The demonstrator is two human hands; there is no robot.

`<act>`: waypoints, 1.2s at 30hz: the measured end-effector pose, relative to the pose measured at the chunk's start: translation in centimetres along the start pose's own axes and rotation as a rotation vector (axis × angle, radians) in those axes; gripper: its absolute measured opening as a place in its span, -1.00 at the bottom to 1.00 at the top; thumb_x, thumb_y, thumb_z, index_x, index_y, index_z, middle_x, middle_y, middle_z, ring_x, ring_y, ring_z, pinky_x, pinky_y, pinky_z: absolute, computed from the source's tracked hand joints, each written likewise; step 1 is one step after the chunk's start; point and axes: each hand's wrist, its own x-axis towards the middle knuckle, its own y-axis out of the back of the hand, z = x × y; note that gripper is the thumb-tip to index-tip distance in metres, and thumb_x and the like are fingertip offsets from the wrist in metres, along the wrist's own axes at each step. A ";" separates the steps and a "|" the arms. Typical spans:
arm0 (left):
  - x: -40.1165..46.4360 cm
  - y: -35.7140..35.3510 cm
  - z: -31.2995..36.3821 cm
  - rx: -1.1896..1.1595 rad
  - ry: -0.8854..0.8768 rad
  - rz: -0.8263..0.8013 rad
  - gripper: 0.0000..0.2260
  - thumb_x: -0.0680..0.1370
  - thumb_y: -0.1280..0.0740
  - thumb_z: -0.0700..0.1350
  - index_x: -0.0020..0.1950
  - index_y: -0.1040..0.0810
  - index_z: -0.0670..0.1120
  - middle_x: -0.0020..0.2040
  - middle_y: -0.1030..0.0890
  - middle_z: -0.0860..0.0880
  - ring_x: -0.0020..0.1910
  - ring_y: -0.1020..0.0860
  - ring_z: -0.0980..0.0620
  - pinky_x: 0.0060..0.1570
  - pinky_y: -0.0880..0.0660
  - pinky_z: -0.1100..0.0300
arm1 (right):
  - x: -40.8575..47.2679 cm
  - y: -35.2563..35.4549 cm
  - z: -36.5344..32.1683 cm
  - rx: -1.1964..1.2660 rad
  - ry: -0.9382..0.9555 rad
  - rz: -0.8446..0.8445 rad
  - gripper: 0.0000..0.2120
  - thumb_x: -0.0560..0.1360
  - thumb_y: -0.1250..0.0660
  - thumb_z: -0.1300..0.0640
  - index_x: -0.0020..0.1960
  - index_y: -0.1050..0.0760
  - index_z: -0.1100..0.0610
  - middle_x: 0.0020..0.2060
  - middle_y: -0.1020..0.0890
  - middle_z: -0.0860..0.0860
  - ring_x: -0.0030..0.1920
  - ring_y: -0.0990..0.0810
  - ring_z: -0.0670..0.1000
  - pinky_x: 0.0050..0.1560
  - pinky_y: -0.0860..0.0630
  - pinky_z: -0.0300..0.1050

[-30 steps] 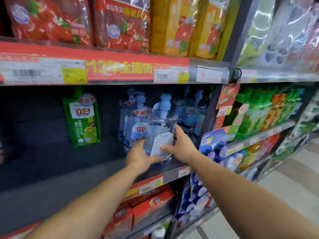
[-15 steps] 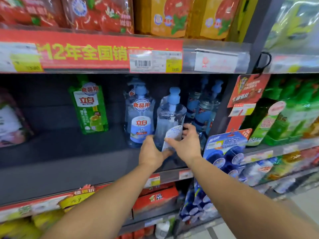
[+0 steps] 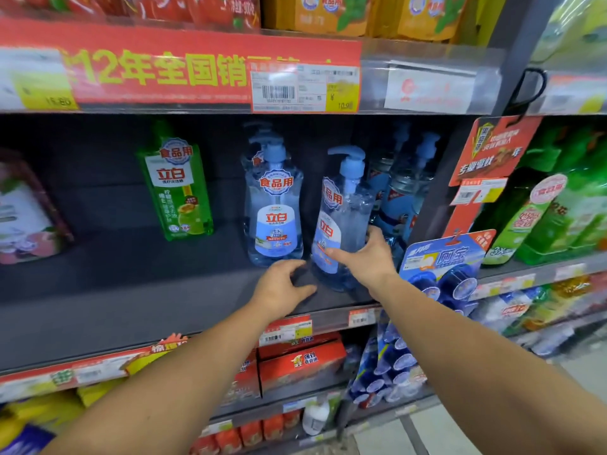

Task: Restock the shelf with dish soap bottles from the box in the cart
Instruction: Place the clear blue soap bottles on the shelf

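A clear blue pump bottle of dish soap (image 3: 341,221) stands near the front of the dark grey shelf (image 3: 131,290), its label turned partly left. My right hand (image 3: 364,261) grips its lower part, thumb across the front and fingers round the right side. My left hand (image 3: 279,290) hovers just left of the bottle's base with fingers loosely curled, holding nothing. A second blue pump bottle (image 3: 274,208) stands upright to the left, label facing out. Several more blue bottles (image 3: 400,192) stand behind on the right. The cart and box are out of view.
A green dish soap bottle (image 3: 177,188) stands further left on the same shelf. A hanging strip of blue packs (image 3: 440,267) dangles at the right upright. Green bottles (image 3: 558,218) fill the neighbouring bay. Red boxes (image 3: 300,362) sit on the shelf below.
The bottle was held by both hands; my left hand has let go and pulled back to the left. The bottle has turned so its front label shows more.
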 end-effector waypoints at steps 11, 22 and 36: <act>1.0 -1.8 1.8 0.092 0.026 0.100 -0.45 0.40 -0.50 0.04 0.36 -0.43 0.07 0.19 -0.55 0.00 0.18 -0.52 -0.02 0.10 -0.51 0.09 | -1.5 -1.0 2.4 0.019 0.018 0.149 -0.31 0.35 -0.56 0.03 0.36 -0.31 0.10 0.18 -0.52 -0.07 0.04 -0.53 -0.08 0.00 -0.48 -0.18; 1.0 -1.0 0.7 0.330 0.016 -0.032 -0.32 0.50 -0.40 0.08 0.55 -0.21 -0.04 0.45 -0.38 -0.06 0.42 -0.33 -0.06 0.40 -0.28 0.05 | 1.6 -2.8 2.8 -0.144 -0.013 0.118 -0.35 0.49 -0.41 0.06 0.50 -0.24 -0.02 0.29 -0.45 0.07 0.22 -0.54 0.11 0.16 -0.48 -0.10; 0.2 -0.7 -0.3 0.597 -0.047 -0.091 -0.44 0.54 -0.22 0.27 0.48 -0.36 0.04 0.49 -0.32 0.05 0.44 -0.24 0.00 0.44 -0.14 0.10 | 4.3 -4.2 2.4 -0.151 -0.050 0.076 -0.20 0.38 -0.52 0.15 0.50 -0.18 0.11 0.34 -0.32 0.17 0.32 -0.42 0.22 0.31 -0.42 0.06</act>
